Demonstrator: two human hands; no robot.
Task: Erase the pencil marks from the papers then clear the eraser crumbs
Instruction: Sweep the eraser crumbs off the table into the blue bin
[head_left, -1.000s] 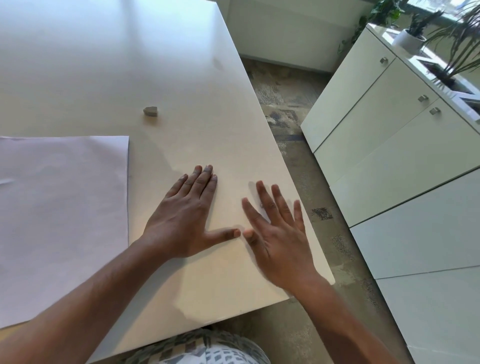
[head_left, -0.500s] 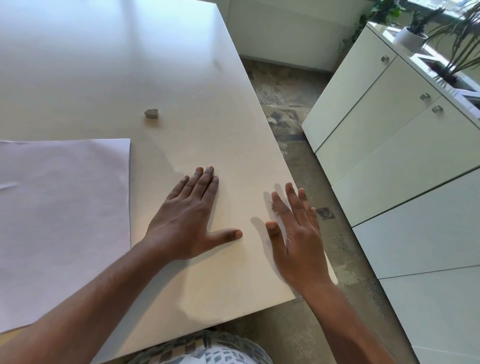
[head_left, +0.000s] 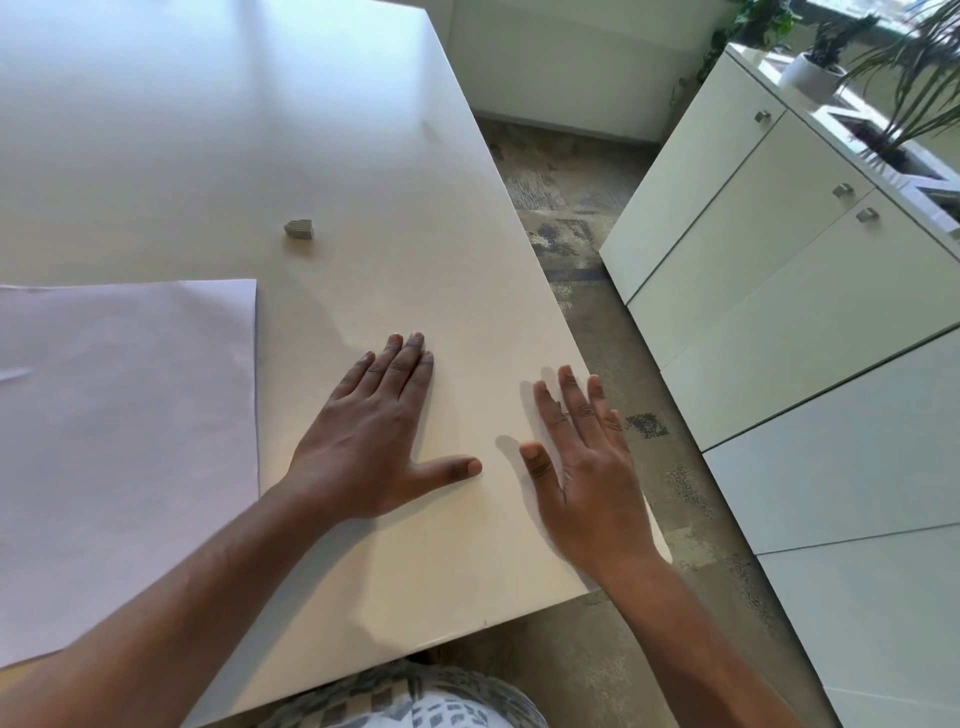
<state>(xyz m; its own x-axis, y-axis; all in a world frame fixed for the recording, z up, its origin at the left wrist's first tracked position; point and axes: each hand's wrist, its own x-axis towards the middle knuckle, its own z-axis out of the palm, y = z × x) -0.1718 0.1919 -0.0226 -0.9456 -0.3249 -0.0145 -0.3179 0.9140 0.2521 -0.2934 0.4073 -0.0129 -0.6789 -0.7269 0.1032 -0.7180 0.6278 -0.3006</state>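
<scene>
Since a second ago the right hand (head_left: 587, 467) has slid from beside the left thumb out to the table's (head_left: 363, 130) right edge, fingers straight and spread, holding nothing. Left hand (head_left: 374, 431) stays flat, palm down, fingers together, empty. Paper (head_left: 124, 426) lies at left; the eraser (head_left: 298, 229) sits beyond it.

The paper (head_left: 124, 441) left of the eraser (head_left: 298, 229) runs off the picture's left edge, so we cannot see its full extent. A faint streak on it is too small for us to identify. Any crumbs near the right hand (head_left: 584, 467) are too fine to resolve; its fingers are slightly blurred.
</scene>
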